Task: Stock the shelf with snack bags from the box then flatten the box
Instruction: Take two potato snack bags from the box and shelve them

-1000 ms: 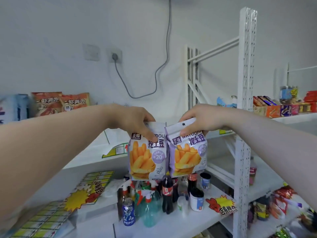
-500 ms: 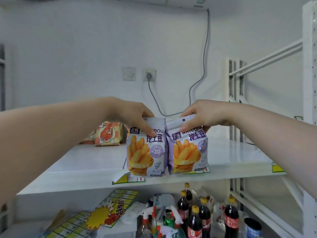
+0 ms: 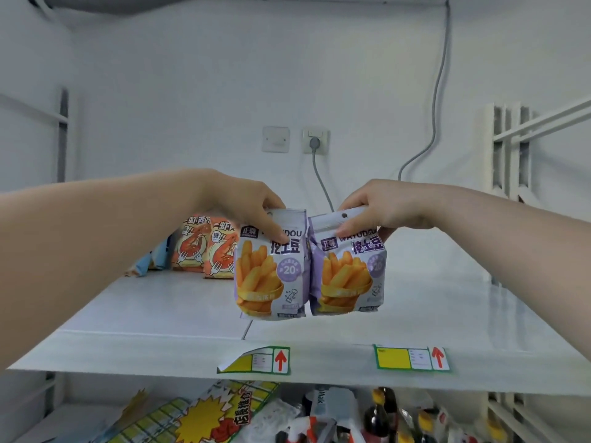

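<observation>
— Over the white shelf (image 3: pixel 160 314) now, both bags sit higher against it than half a second ago; the price tags (image 3: pixel 256 362) have slid into view on its front edge.

— And the room?

— Shrimp packs (image 3: pixel 204 247) at the back left, a socket (image 3: pixel 315 142) and grey cable (image 3: pixel 438 100) on the wall, bottles (image 3: pixel 380 417) below.

— The hands?

— Arms stretched forward. Left hand (image 3: pixel 243 199) pinches the left bag (image 3: pixel 271 266) by its top; right hand (image 3: pixel 383 206) pinches the right bag (image 3: pixel 348 270) likewise. Bags touch side by side, upright, hanging just above the shelf.
</observation>
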